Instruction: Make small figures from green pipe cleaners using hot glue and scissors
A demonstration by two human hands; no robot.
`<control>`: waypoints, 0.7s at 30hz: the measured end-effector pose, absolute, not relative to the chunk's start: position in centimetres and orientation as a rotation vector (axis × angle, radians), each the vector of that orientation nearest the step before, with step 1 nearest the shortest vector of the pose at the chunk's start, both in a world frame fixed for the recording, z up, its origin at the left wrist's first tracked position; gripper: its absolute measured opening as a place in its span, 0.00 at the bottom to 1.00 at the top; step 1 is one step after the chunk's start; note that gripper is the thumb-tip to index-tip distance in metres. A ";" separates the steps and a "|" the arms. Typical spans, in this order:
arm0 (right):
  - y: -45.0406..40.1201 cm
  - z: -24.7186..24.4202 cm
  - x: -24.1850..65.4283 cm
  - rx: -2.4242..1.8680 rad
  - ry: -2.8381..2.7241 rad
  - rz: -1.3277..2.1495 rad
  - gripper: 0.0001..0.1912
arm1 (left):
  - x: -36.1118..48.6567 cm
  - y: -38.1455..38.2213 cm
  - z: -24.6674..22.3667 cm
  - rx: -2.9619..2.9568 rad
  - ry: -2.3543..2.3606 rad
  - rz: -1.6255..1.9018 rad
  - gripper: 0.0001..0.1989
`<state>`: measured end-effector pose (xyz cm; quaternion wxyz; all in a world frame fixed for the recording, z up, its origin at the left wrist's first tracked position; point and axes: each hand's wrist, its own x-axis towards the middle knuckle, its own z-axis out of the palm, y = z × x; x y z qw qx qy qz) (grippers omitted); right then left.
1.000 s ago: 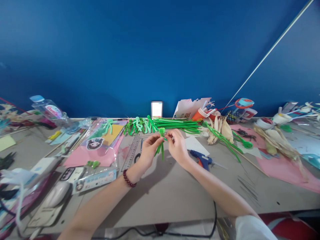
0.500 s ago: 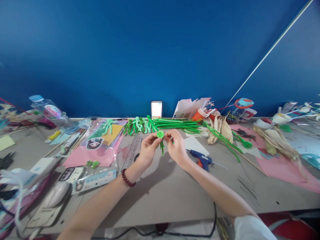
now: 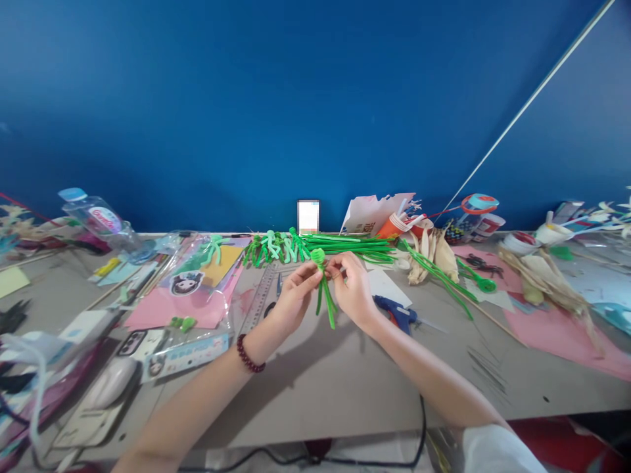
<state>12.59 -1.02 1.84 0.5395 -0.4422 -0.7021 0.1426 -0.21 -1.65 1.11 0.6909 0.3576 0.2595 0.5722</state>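
Note:
A green pipe-cleaner piece point(image 3: 326, 303) has a rounded, coiled top and several strands hanging down. My left hand point(image 3: 294, 295) pinches it just below the coil from the left, a dark red bead bracelet on that wrist. From the right, the fingers of my right hand point(image 3: 349, 287) are pressed together at the same piece, near the top of the strands. Behind both hands lie a row of small green pipe-cleaner figures point(image 3: 271, 246) and a bundle of long green pipe cleaners point(image 3: 352, 246).
A blue glue gun point(image 3: 401, 314) lies right of my right hand. Left are a ruler point(image 3: 259, 299), pink paper point(image 3: 170, 309), a phone point(image 3: 140, 343) and a plastic bottle point(image 3: 93, 211). Corn husks point(image 3: 436, 256) and cups point(image 3: 392, 226) stand toward the back right.
The green piece has tilted, so its coiled face no longer points at me and its strands show longer below. Both hands have shifted slightly with it.

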 end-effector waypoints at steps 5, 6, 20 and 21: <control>-1.4 2.2 12.9 -1.095 -1.772 0.111 0.07 | -0.1 -1.4 0.9 0.917 0.678 1.403 0.09; -1.5 2.1 12.8 -1.104 -1.801 0.057 0.08 | -0.1 -1.3 0.6 0.936 0.691 1.413 0.09; -1.6 1.7 12.2 -1.060 -1.849 0.180 0.09 | -0.6 -0.5 -0.4 1.104 0.679 1.405 0.08; -1.6 1.8 12.2 -1.057 -1.843 0.198 0.09 | -0.6 -0.5 -0.3 1.109 0.683 1.407 0.08</control>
